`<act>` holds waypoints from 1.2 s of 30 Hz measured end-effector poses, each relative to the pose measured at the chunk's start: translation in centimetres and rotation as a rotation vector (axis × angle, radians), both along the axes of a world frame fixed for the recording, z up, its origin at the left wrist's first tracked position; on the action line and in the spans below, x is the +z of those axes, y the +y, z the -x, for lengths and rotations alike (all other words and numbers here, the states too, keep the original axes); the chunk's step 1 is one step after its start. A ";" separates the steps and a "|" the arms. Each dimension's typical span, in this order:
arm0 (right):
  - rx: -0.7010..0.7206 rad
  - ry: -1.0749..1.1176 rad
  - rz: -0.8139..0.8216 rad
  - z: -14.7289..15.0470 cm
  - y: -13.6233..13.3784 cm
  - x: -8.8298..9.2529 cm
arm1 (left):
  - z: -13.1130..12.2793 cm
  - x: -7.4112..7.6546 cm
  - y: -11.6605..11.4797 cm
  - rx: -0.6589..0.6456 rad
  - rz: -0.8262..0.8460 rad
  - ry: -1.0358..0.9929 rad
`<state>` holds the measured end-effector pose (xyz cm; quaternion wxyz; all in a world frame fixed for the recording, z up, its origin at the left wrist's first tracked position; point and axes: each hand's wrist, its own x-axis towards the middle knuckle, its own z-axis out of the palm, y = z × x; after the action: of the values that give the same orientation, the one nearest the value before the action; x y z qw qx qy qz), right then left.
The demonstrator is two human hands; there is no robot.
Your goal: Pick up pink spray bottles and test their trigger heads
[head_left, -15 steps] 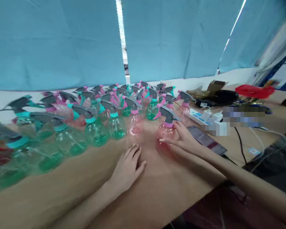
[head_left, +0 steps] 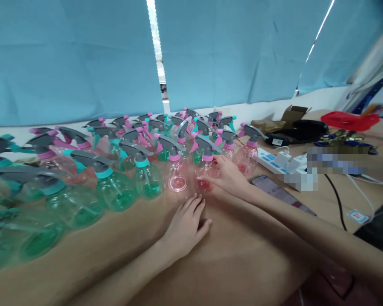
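Note:
My right hand (head_left: 228,176) has its thumb and fingers around the side of a pink spray bottle (head_left: 205,172) with a grey and pink trigger head, which stands upright on the table (head_left: 242,250). Just left of it is another pink spray bottle (head_left: 178,172), and a green spray bottle (head_left: 148,180) with a turquoise collar comes after that. My left hand (head_left: 187,225) lies flat on the tabletop in front of these bottles, fingers stretched out, holding nothing.
Several more green and pink spray bottles (head_left: 116,189) crowd the table's left and back. To the right lie a phone (head_left: 279,193), a white power strip (head_left: 271,161) with cables, an opened cardboard box (head_left: 293,114) and a red object (head_left: 349,120). A blue curtain (head_left: 210,51) hangs behind.
My right hand has moved the pink spray bottle left, close beside the neighbouring pink one. My left hand stays flat on the table. The view has shifted slightly.

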<state>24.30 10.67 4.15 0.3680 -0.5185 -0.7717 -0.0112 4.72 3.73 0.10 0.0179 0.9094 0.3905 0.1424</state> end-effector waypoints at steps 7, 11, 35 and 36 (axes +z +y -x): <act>-0.025 0.030 0.022 1.2 1.0 0.3 | -0.7 0.0 0.9 -0.027 0.021 -0.018; -0.031 0.049 0.032 1.5 1.4 0.2 | -0.7 -0.1 0.9 -0.032 0.023 -0.028; -0.022 0.046 0.080 1.5 1.8 0.1 | -0.6 0.3 0.8 -0.033 0.056 -0.015; -0.005 0.052 0.068 1.5 1.8 0.0 | -0.6 0.3 0.8 -0.036 0.057 -0.017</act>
<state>22.82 12.46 4.14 0.3699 -0.5330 -0.7605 0.0275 5.35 4.51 0.40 0.0499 0.9141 0.3779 0.1386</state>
